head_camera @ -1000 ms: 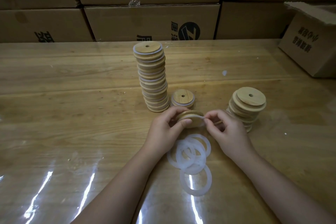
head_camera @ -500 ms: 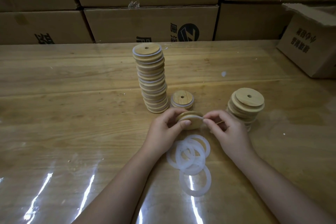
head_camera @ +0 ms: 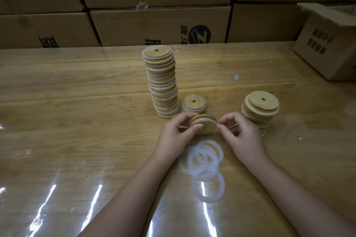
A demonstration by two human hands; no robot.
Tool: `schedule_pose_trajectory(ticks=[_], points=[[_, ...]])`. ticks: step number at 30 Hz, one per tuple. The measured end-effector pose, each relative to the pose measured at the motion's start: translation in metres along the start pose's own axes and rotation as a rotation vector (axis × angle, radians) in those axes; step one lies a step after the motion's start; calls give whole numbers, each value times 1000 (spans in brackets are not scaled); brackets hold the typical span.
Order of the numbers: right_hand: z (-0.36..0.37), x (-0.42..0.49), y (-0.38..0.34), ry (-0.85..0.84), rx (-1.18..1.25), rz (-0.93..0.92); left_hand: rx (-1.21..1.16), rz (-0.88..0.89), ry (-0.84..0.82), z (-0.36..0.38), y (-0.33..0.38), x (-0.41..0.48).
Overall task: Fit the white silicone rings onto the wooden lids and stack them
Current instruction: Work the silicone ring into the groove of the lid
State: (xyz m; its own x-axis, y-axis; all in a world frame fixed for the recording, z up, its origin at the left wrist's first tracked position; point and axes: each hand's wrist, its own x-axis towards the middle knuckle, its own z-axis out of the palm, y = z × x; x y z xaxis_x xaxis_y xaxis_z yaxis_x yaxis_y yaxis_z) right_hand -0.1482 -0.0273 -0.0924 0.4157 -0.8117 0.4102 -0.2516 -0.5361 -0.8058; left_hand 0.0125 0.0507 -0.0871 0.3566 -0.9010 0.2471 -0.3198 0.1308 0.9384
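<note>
Left hand (head_camera: 178, 132) grips lid (head_camera: 202, 124) edge-up so right hand (head_camera: 238, 132) pinches ring (head_camera: 209, 120) into groove, just above loose rings (head_camera: 202, 159).

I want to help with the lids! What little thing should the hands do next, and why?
Probably the right hand should press the white ring down around the wooden lid. The left hand grips that lid tilted, and the right hand pinches the ring at the lid's right edge, where it seems not fully seated. Stacking looks premature.
</note>
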Motion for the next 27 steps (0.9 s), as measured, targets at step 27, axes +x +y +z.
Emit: schedule_pose_trajectory(ticks=[27], points=[[4, 7, 9, -81, -66, 73, 135, -89, 113, -3, -7, 7]])
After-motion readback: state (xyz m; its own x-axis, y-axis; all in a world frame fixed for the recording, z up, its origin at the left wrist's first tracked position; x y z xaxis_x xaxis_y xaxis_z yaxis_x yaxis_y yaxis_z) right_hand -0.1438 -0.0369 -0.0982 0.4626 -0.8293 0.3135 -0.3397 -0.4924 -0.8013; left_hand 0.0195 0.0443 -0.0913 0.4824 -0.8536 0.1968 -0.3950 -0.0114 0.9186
